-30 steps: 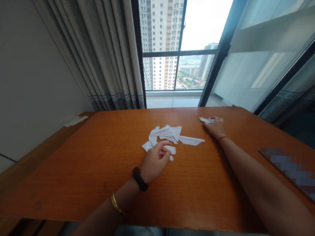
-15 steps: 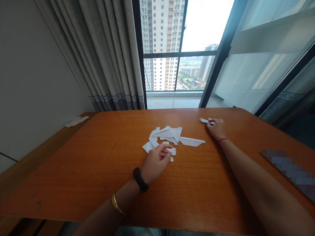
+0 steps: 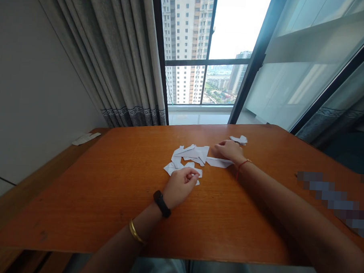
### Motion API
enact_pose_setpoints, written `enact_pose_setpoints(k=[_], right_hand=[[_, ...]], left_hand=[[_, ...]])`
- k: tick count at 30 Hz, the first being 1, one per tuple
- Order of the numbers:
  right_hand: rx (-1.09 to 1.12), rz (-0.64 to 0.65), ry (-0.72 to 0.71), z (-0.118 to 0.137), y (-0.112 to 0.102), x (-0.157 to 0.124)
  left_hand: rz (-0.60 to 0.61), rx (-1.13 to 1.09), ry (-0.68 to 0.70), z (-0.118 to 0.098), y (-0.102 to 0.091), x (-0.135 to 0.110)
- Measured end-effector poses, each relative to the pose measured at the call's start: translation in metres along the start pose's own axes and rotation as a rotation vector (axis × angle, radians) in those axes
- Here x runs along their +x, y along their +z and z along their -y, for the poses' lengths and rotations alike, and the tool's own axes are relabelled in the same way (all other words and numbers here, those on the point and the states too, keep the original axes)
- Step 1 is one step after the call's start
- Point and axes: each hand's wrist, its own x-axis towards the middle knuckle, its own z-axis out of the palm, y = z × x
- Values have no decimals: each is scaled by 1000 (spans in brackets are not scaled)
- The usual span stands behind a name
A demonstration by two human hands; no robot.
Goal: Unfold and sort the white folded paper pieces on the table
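A loose pile of white folded paper pieces (image 3: pixel 191 153) lies mid-table. My left hand (image 3: pixel 180 186) rests at its near side, fingers curled in and the thumb near the index finger; I see nothing in them. It partly covers the nearer pieces. My right hand (image 3: pixel 230 150) is just right of the pile, above a long flat strip of folded paper (image 3: pixel 218 162), fingers loosely bent and apparently holding nothing. Beyond this hand, a small stack of folded paper (image 3: pixel 239 140) lies on the table by itself.
The brown wooden table (image 3: pixel 106 205) reaches to the window side. A blurred-out flat object (image 3: pixel 333 199) lies at the right. A whitish strip (image 3: pixel 85 138) sits on the ledge at the left, below the grey curtain (image 3: pixel 119 61).
My right hand has let go of the small paper stack and moved left toward the pile. The left hand has stayed nearly in place, its thumb and index finger closer together.
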Motion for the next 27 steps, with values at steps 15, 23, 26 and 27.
enact_pose_setpoints(k=[15,23,26,27], right_hand=[[442,311,66,43,-12,-28],[941,610,-173,63,-32,-111],[792,475,-279,50,-35,-112],[657,317,-269,41,-35,-106]], left_hand=[[44,-226,-194,7,-3,7],[100,-721,-350,-4,-2,6],[-82,-795,-376,-1,-6,9],[-149,-821,-379,0,-9,11]])
